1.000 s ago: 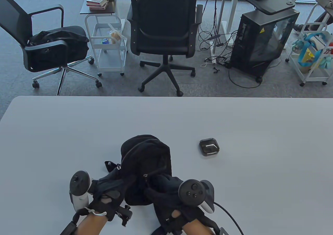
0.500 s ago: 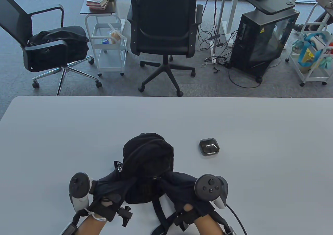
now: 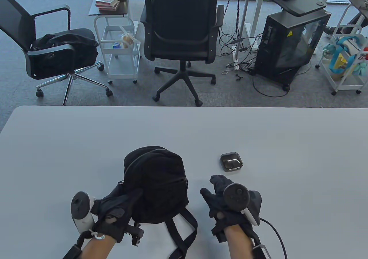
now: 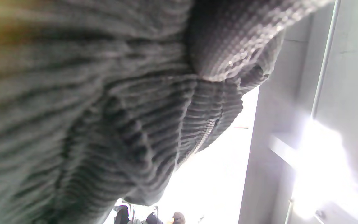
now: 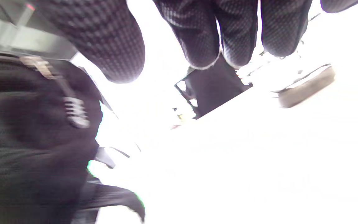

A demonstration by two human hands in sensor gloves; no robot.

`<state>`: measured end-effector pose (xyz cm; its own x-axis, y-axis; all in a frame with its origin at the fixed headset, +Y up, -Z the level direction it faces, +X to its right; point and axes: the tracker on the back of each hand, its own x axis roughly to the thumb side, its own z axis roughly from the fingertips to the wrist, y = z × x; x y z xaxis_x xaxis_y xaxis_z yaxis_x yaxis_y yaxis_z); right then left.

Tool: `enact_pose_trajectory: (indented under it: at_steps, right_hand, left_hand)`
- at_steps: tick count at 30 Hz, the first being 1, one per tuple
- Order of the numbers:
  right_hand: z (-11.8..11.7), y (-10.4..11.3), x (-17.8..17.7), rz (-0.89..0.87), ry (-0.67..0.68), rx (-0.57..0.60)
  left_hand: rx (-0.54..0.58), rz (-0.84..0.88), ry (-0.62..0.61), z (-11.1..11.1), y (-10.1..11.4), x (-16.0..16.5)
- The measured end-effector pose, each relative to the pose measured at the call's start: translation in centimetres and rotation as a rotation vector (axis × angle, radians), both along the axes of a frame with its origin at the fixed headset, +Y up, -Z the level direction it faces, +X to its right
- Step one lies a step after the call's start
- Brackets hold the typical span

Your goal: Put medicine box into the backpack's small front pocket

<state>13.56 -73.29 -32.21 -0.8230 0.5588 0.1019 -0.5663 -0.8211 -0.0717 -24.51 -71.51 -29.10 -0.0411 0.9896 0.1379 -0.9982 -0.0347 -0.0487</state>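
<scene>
A small black backpack (image 3: 156, 181) lies on the white table (image 3: 86, 144), near the front. My left hand (image 3: 126, 197) grips its lower left side. Its ribbed fabric (image 4: 89, 109) and a zipper (image 4: 197, 144) fill the left wrist view. The medicine box (image 3: 231, 162), dark and translucent, lies flat to the right of the backpack; it also shows in the right wrist view (image 5: 306, 87). My right hand (image 3: 209, 185) is open and empty between the backpack and the box, touching neither. Its fingers (image 5: 202, 40) hang spread in the right wrist view beside the backpack (image 5: 26, 130).
A backpack strap (image 3: 184, 236) loops toward the table's front edge between my wrists. A cable (image 3: 276, 233) trails from the right wrist. Office chairs (image 3: 181, 40) and carts stand beyond the far edge.
My right hand has let go of the backpack and moved right, opening near the box. The left hand has drawn the backpack a little to the left. The box has not moved.
</scene>
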Motion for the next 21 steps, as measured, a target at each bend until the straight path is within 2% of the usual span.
enact_pose_trajectory:
  at_steps: [4,8,14,18,20,21]
  right_hand:
    - [-2.0,-1.4,2.8,0.076,-0.161,-0.069]
    - [-4.9,-1.1,3.9,0.189,-0.199,-0.16]
    - [-10.1,-2.3,3.3,0.231,-0.243,-0.295]
    - [-12.6,-3.4,2.7,0.353,-0.254,-0.356]
    - [-13.4,-3.7,2.3,0.429,-0.282,-0.353]
    - [-13.6,-3.7,1.7,0.474,-0.29,-0.298]
  left_hand:
    - [-0.017,-0.003,0.001,0.0,0.0,0.0]
    - [-0.023,0.0,-0.022,-0.1,0.0,0.2]
    - [-0.029,0.001,-0.028,-0.1,0.2,0.1]
    - [-0.031,0.005,-0.048,-0.1,0.3,0.2]
    - [-0.032,0.003,-0.057,-0.1,0.3,0.2]
    - [-0.031,-0.001,-0.06,-0.1,0.3,0.2]
